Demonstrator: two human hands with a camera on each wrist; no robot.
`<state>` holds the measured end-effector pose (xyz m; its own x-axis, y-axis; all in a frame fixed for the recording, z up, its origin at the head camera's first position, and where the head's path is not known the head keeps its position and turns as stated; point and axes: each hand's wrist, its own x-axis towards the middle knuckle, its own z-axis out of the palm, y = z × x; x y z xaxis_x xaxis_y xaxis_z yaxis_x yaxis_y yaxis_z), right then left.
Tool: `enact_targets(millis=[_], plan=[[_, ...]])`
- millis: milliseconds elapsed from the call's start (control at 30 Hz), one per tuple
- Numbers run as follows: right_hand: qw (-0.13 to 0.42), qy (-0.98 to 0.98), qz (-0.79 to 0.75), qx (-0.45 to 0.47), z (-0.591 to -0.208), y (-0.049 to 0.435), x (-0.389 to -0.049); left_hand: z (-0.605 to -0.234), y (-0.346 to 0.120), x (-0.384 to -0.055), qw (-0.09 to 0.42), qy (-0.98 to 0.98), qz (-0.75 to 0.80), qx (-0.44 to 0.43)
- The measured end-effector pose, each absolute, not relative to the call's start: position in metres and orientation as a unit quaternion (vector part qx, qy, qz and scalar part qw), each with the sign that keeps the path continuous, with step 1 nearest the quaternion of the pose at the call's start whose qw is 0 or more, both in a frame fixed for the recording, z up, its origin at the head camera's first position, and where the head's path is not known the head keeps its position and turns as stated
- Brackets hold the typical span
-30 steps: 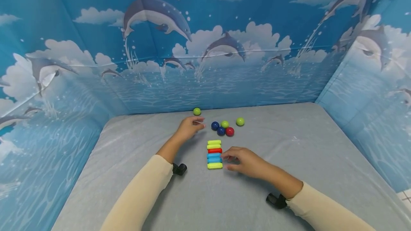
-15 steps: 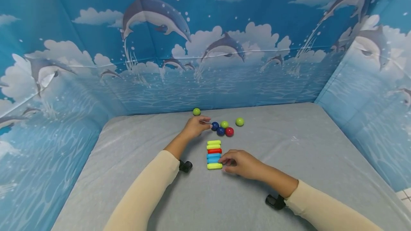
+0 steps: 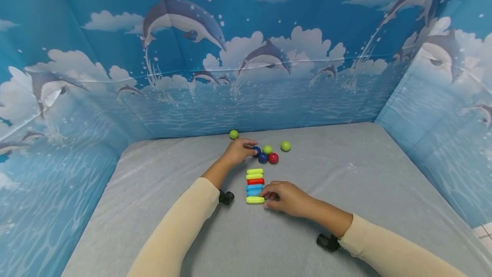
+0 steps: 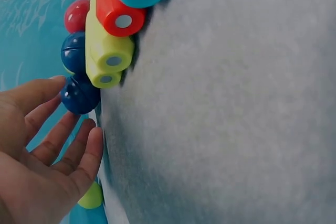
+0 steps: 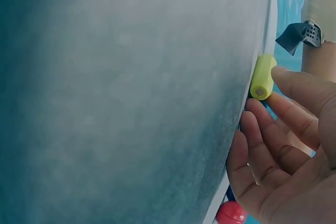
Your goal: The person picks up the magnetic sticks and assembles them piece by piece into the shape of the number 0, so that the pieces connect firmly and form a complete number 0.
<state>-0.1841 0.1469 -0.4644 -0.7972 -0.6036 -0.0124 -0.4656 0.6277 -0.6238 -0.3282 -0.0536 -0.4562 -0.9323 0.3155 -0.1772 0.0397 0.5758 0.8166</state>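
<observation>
My left hand (image 3: 238, 151) reaches over the left one of two dark blue balls (image 4: 81, 95), thumb at its side and fingers loosely spread around it; a firm grip does not show. Touching that ball is the second blue ball (image 3: 263, 157). A column of short plastic rods lies nearer me: two yellow-green rods (image 3: 255, 174), a red rod (image 3: 255, 181), two blue rods (image 3: 255, 190) and a nearest yellow-green rod (image 3: 255, 200). My right hand (image 3: 286, 198) is at the right end of this nearest rod, thumb and forefinger close about it, fingers bent loosely. Rod ends show grey discs.
A red ball (image 3: 273, 158) and a green ball (image 3: 267, 149) cluster with the blue ones. Another green ball (image 3: 285, 145) sits to their right, and one more green ball (image 3: 233, 134) is by the dolphin-print backdrop (image 3: 215, 106). Grey cloth (image 3: 346, 183) covers the table.
My left hand has moved right until its fingers are around the left blue ball. My right hand has shifted slightly left and nearer me, to the end of the nearest yellow-green rod.
</observation>
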Motion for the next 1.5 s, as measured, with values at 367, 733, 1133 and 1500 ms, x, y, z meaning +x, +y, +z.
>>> enact_targets(millis=[367,733,1133,1500], plan=[[0.088,0.906,-0.277,-0.306,-0.466,0.143,-0.182,-0.458,-0.049,-0.327,0.142,0.884,0.435,0.091],[0.086,0.912,-0.268,-0.298,-0.463,0.141,-0.180,-0.462,-0.055,-0.326,0.127,0.893,0.422,0.088],[0.081,0.916,-0.259,-0.295,-0.461,0.141,-0.178,-0.460,-0.068,-0.314,0.139,0.901,0.404,0.072],[0.094,0.917,-0.268,-0.280,-0.460,0.140,-0.183,-0.462,-0.094,-0.302,0.152,0.900,0.403,0.062]])
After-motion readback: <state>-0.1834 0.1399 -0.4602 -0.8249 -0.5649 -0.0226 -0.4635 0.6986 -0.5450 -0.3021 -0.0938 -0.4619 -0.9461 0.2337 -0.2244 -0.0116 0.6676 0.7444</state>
